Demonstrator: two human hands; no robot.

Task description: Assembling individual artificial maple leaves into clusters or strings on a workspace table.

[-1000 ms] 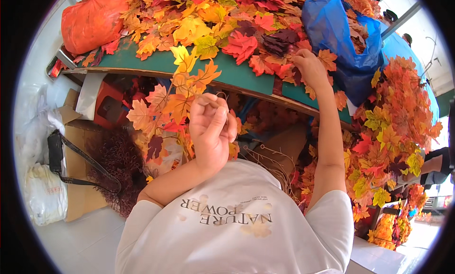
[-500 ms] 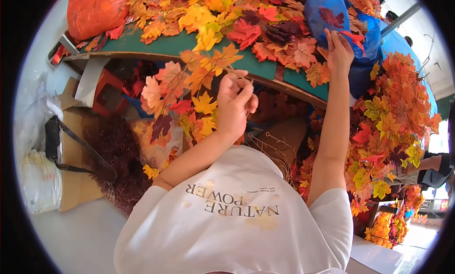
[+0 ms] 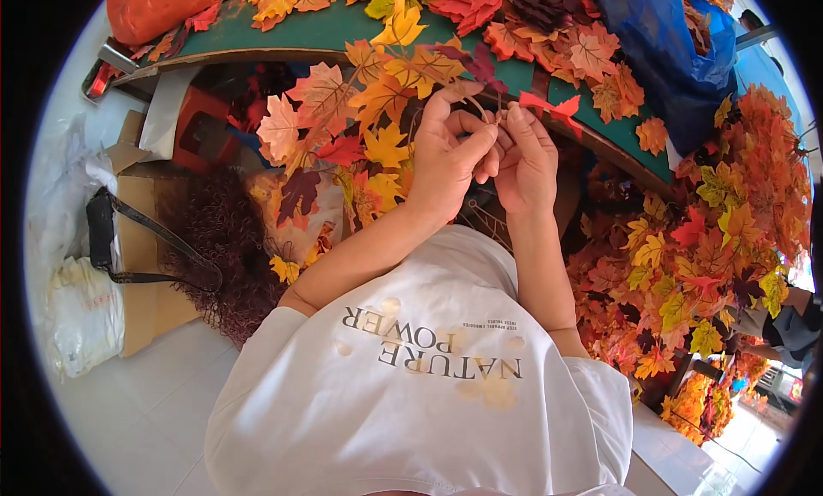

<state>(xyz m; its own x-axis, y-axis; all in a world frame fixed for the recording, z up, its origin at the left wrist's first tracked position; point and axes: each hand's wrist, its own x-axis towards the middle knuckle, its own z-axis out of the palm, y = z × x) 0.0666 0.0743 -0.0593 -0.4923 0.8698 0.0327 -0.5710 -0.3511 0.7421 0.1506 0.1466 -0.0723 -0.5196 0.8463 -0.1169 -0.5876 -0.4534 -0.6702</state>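
Right grip (image 3: 526, 163) holds red leaf (image 3: 557, 109) beyond dark-lettered shirt (image 3: 420, 419).

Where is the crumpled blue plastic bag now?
The bag is upper right in the head view, at the right end of the green table, beside clustered orange artificial leaves.

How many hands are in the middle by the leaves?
2: the bare left hand, holding the orange-yellow leaf spray, and the bare right hand beside it, pinching the red-purple leaf sprig.
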